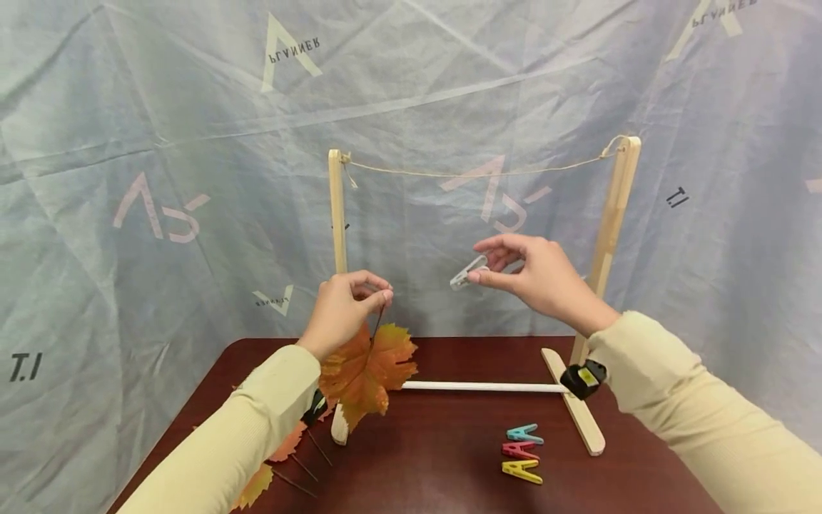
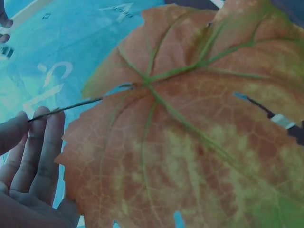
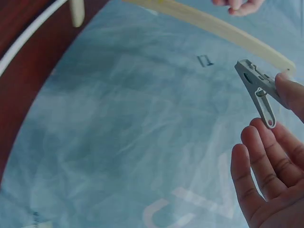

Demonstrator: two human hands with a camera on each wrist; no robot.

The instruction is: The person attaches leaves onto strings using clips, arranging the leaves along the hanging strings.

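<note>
By its thin stem my left hand (image 1: 349, 307) pinches an orange and yellow artificial leaf (image 1: 369, 368), which hangs below the fingers. Seen from the left wrist, the leaf (image 2: 190, 118) fills most of the view, its stem between thumb and fingertips. My right hand (image 1: 536, 275) holds a white clothespin (image 1: 469, 273) between thumb and fingers, to the right of the leaf and apart from it. In the right wrist view the clothespin (image 3: 256, 90) has its handle ends between the thumb and fingertips. Both hands are lower than a string (image 1: 443, 174) tied between two wooden posts.
The wooden posts (image 1: 616, 221) stand on flat feet, joined low down by a white rod (image 1: 481, 387). Blue (image 1: 524, 433), red (image 1: 520, 450) and yellow clothespins (image 1: 522, 471) lie on the dark red table (image 1: 411, 471). More leaves (image 1: 257, 485) lie at the left, partly behind the left sleeve.
</note>
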